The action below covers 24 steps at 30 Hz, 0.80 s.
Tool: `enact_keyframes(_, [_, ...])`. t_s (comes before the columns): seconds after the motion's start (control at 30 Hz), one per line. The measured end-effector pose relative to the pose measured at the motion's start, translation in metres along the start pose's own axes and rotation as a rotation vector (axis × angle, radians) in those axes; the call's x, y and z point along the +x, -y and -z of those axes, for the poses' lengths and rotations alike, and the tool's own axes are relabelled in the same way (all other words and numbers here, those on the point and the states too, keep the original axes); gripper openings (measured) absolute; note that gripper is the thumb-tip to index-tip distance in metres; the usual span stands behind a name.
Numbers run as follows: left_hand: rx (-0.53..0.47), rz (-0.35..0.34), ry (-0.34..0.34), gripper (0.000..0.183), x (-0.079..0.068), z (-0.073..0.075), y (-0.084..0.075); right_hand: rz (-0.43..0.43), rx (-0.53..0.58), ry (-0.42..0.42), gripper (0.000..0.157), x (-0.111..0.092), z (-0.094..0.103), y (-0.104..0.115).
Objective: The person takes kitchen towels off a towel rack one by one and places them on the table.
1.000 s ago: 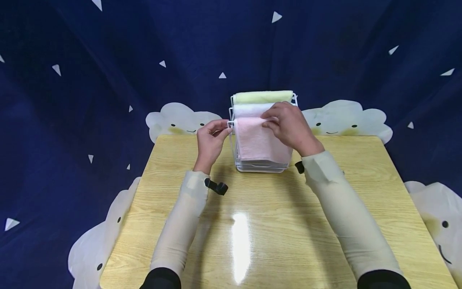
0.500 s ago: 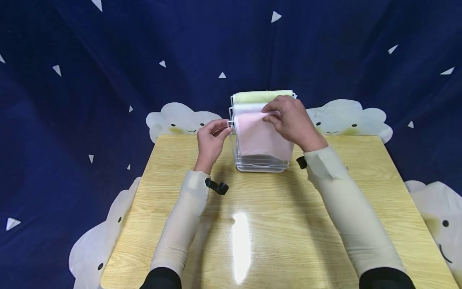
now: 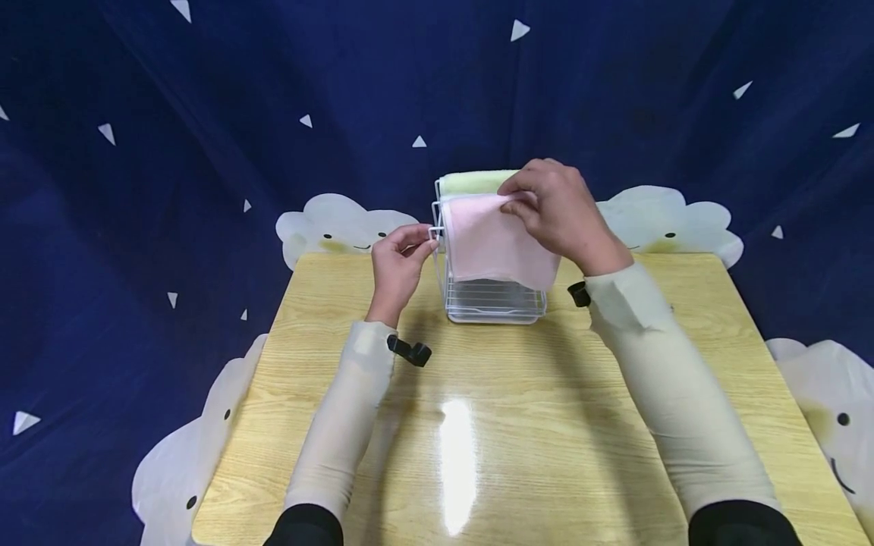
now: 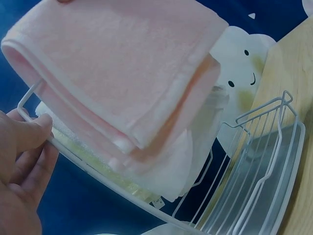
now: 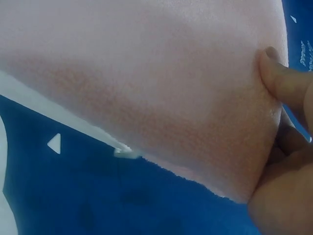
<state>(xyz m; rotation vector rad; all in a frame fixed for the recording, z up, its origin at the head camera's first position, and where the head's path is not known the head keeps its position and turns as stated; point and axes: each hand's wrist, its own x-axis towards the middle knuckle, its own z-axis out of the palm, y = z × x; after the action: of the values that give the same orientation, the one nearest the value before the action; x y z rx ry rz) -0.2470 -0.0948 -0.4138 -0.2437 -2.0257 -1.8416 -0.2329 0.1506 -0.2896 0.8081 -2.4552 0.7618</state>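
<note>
Its fingers pinching, the left hand [image 3: 397,267] holds the white rack [image 3: 495,311] by its front corner. The right hand [image 3: 565,208] pinches the pink towel [image 3: 485,243], which has risen, apparently coming off the rack, before the yellow towel [image 3: 476,183].

**Two hands, three cloths, one rack**

You count two hands, your left hand [image 3: 396,273] and your right hand [image 3: 567,216]. The cloths number three: one pink cloth [image 3: 498,243] in your right-hand pinch, one white cloth [image 4: 173,174] behind it, and one yellow-green cloth [image 3: 473,183] beyond that grip. One wire rack [image 3: 495,312] runs between your grips, its corner pinched by your left; one table [image 3: 532,425] lies below. Nearer you than the grips are two pale sleeves [image 3: 341,432] and two black wrist mounts [image 3: 413,351]. Beyond and around both grips, your head view includes one blue curtain [image 3: 382,61], four clouds [image 3: 341,216] and thirteen white triangles [image 3: 419,142].
</note>
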Motion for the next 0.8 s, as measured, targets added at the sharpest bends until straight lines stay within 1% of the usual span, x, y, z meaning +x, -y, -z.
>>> enact_keyframes(0.27, [-0.023, -0.016, 0.015, 0.019, -0.001, 0.001, 0.000, 0.008, -0.015, -0.014, 0.010, 0.007, 0.015, 0.010])
enact_keyframes(0.53, [-0.034, -0.020, 0.006, 0.021, 0.000, 0.001, 0.001, 0.032, -0.029, -0.044, 0.009, 0.011, 0.031, 0.021])
enact_keyframes(0.63, [-0.028, -0.017, -0.001, 0.022, -0.001, 0.000, 0.000, 0.056, -0.038, -0.064, 0.010, 0.013, 0.036, 0.025])
enact_keyframes(0.67, [-0.023, -0.016, -0.004, 0.022, -0.001, 0.000, -0.002, 0.066, -0.040, -0.071, 0.010, 0.013, 0.038, 0.026])
enact_keyframes(0.8, [-0.012, -0.014, -0.006, 0.021, -0.006, 0.000, -0.019, 0.090, -0.053, -0.096, 0.010, 0.016, 0.045, 0.031])
